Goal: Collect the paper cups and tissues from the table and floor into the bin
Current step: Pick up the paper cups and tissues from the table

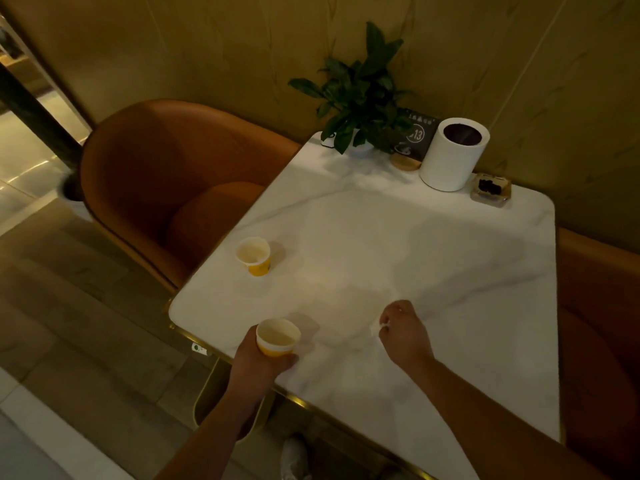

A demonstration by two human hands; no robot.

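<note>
My left hand [258,362] grips a yellow-and-white paper cup [277,337] upright over the near left corner of the white marble table [433,258]. A second paper cup [254,255] stands near the table's left edge. My right hand [403,332] is closed on a small white tissue [381,327], low over the tabletop near the front. A white cylindrical bin [452,154] with a dark opening stands at the far edge of the table. Something pale, perhaps a tissue [294,455], lies on the floor under the table's near edge.
An orange armchair [166,174] stands left of the table, another orange seat [599,323] to the right. At the far edge sit a potted plant [363,95], a dark number sign [417,136] and a small glass dish [491,190]. The wall runs behind.
</note>
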